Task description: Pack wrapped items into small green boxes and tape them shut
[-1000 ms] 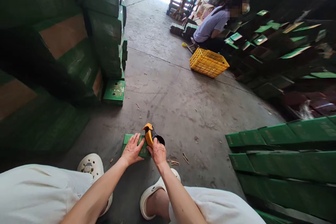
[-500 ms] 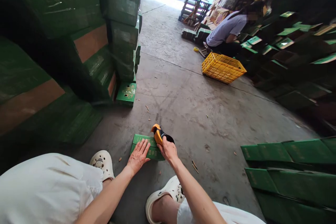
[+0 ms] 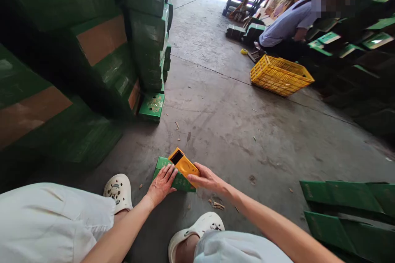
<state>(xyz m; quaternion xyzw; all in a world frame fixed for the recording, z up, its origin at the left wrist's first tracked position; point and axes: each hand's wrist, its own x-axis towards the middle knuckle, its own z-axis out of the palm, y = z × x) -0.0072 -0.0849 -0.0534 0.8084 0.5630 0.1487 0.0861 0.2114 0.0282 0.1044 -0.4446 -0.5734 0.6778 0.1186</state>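
A small green box [image 3: 185, 184] stands on the concrete floor between two white clogs. My left hand [image 3: 162, 183] lies flat on the left part of its top, fingers spread and holding nothing. An orange tool with a black window, perhaps a tape dispenser [image 3: 185, 166], rests over the box's top, just right of the left fingers. My right hand [image 3: 205, 177] grips the right end of this tool, thumb and fingers around it. The tool hides much of the box's top.
Tall stacks of green boxes [image 3: 145, 33] rise at the left, with a small green box [image 3: 152, 106] at their foot. A yellow crate [image 3: 279, 77] sits beside a crouching person [image 3: 285, 22]. More green boxes [image 3: 345, 197] are at the lower right. A pallet [image 3: 243, 2] stands far back.
My right hand has turned the orange tool so its broad side faces up, and its forearm has swung outward to the right. My left hand stays on the box. The view has shifted slightly.
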